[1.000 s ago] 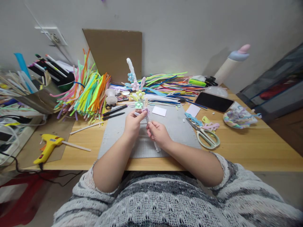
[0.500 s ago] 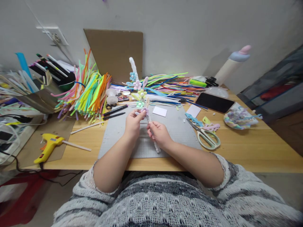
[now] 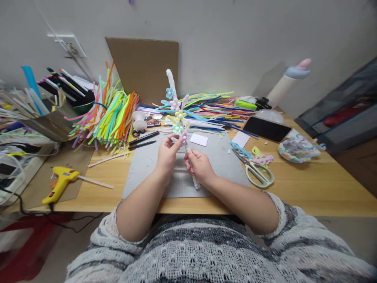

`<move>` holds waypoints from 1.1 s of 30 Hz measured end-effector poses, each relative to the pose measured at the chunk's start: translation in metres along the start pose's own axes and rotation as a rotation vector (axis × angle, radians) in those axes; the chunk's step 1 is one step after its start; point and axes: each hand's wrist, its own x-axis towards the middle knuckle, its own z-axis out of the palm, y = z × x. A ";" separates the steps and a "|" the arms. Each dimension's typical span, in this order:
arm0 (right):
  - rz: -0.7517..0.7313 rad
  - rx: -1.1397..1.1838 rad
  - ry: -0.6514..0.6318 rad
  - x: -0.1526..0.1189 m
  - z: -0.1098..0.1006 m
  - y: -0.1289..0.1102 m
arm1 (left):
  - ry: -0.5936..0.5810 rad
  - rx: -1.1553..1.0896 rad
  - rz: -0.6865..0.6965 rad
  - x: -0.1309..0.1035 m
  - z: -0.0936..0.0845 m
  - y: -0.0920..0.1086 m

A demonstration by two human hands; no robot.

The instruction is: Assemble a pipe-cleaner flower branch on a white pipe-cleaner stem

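A white fuzzy pipe-cleaner stem (image 3: 171,79) with pastel flowers and leaf loops along it is held above the grey mat (image 3: 147,173), tilted with its top away from me. Blue, pink, yellow, green and purple flowers run down it. My right hand (image 3: 200,165) is closed around the lower stem, whose end pokes out below the fist. My left hand (image 3: 168,151) pinches beside the lowest, purple flower (image 3: 184,137); a pale leaf tip shows at its fingers. Part of the stem is hidden behind my fingers.
Scissors (image 3: 259,173) and pipe-cleaner pieces (image 3: 262,157) lie right of the mat, near a phone (image 3: 266,128). A yellow glue gun (image 3: 62,182) lies at left. Bundled pipe cleaners (image 3: 108,118) stand behind it; loose ones (image 3: 206,106) lie along the back. A white card (image 3: 199,140) rests on the mat.
The flowered stem's upper part has swung slightly to the right, and the purple flower shows more openly. My left hand has shifted slightly right; my right hand keeps its hold.
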 end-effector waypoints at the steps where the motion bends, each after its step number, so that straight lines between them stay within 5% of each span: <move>1: -0.001 -0.001 0.005 0.000 0.000 0.000 | 0.009 0.005 0.004 0.000 0.000 0.000; 6: -0.002 0.017 0.000 0.001 -0.001 -0.002 | 0.015 0.015 0.031 0.004 -0.005 -0.005; 15: 0.003 0.122 -0.069 0.000 -0.009 -0.013 | 0.113 -0.258 -0.143 0.013 -0.015 0.004; 23: 0.140 0.269 -0.208 0.001 -0.015 -0.020 | 0.073 -0.151 -0.253 0.018 -0.018 -0.016; 33: 0.142 0.233 -0.129 0.007 -0.017 -0.015 | -0.007 -0.046 -0.238 0.011 -0.013 -0.025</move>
